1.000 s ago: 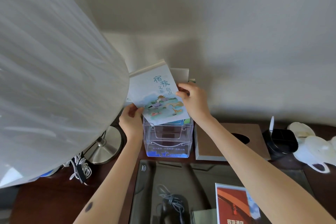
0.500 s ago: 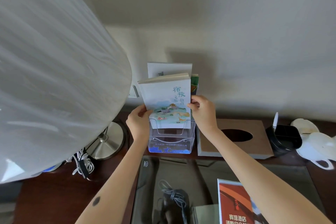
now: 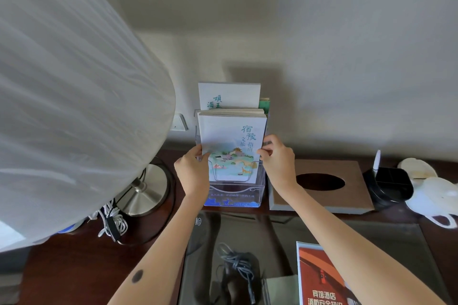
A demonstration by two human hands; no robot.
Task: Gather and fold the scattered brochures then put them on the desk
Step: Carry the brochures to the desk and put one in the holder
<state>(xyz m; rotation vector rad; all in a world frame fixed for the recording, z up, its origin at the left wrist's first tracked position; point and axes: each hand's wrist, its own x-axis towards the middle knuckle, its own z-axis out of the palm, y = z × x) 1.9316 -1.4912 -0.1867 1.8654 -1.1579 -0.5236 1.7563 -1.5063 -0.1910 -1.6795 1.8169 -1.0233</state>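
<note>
- Fingertips (image 3: 264, 153) of the right hand (image 3: 278, 163) were pinched on the right edge of the white paper brochure stack (image 3: 230, 136), the one with teal lettering and a painted landscape on the cover.
- Left hand (image 3: 192, 173) did the same on the left edge, fingers curled onto it, so both hands were holding the stack and neither was loose.
- Big change: a second earlier that stack was tilted and up above the clear acrylic tiered holder (image 3: 235, 195). By this point it had been squared upright and its bottom edge had dropped into the front pocket, showing through the plastic.
- Behind it, a taller white brochure with green characters (image 3: 228, 96) and a green-edged leaflet (image 3: 264, 103) stood in the back pocket.
- Holder sat on the dark wooden desk (image 3: 74, 267) by the wall, between the brushed-metal lamp base (image 3: 146, 190) and the flat brown tissue box (image 3: 322, 195), just beside the box.
- My read: gathering and folding looked done for this lot, and the placing step was nearly finished. What was left was probably to let it settle and let go. Couldn't tell if it had fully bottomed out, though.
</note>
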